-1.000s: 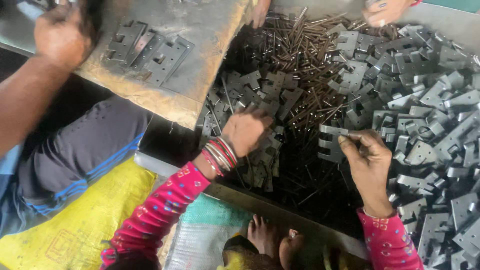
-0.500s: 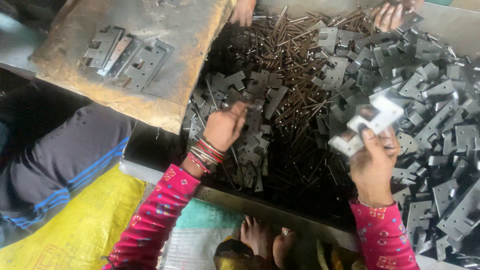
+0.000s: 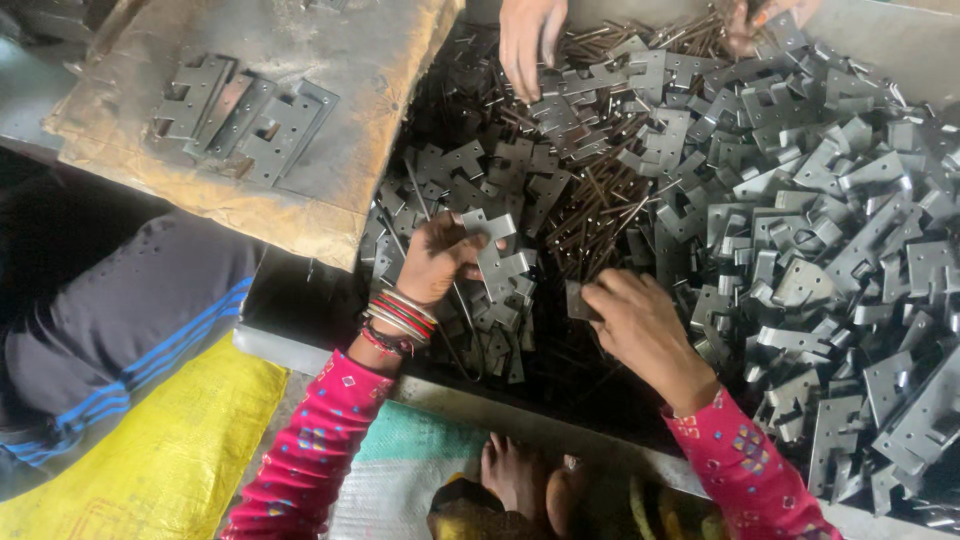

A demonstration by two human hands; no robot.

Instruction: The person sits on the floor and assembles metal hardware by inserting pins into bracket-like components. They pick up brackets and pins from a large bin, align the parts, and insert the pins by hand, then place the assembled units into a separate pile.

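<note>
Over a metal tray (image 3: pixel 520 425), grey hinge plates (image 3: pixel 800 200), brown board (image 3: pixel 330 200)

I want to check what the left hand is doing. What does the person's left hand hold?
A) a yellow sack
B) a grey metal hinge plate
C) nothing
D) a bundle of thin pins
B: the left hand grips a notched grey metal hinge plate above the pile.

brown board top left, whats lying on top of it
On the brown board lies a small row of flat grey metal hinge plates, overlapping one another, with notched edges. The board's surface directly under them is covered and cannot be seen.
</note>
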